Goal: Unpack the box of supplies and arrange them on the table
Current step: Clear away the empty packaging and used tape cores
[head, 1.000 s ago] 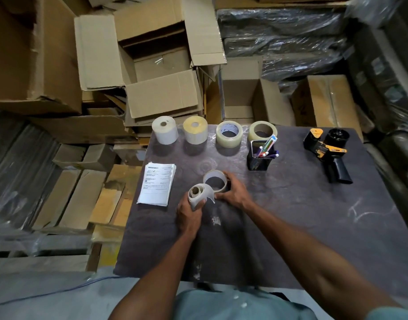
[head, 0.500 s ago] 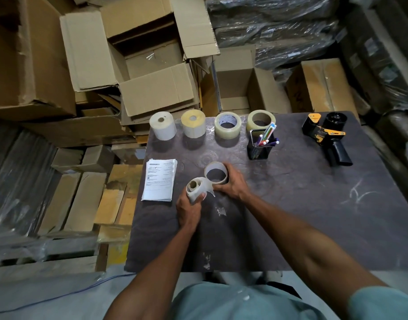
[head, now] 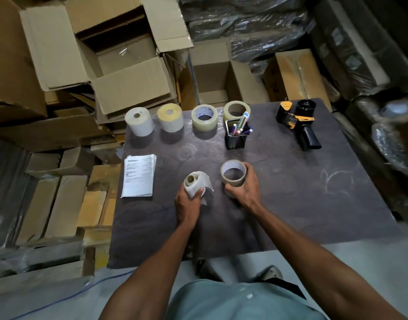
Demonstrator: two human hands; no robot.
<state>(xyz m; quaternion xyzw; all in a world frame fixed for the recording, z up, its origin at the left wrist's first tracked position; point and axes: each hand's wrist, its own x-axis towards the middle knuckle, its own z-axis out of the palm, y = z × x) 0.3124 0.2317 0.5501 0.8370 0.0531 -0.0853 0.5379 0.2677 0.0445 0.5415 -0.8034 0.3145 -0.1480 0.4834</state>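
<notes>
Holding: my left hand [head: 188, 205] is wrapped round the small white roll [head: 195, 184], my right hand [head: 243, 189] is curled round the tape roll [head: 233, 173]; both sit near the middle of the table [head: 314, 204], just apart from each other.
Loose flap: the white roll's outer layer has peeled open toward its right side; I judge it could unwind or crease if I set it down carelessly.
Far edge row: white label roll [head: 139, 121], yellow-topped roll [head: 170, 117], clear tape [head: 204, 117] and another tape ring [head: 235, 109] stand right at the far edge; a nudge while placing could tip one off.
Pen holder [head: 235, 136]: close in front of that row; my right wrist could knock it.
Papers [head: 139, 175]: at the left edge, apt to slide.
Tape gun [head: 296, 124]: far right corner, well apart.
</notes>
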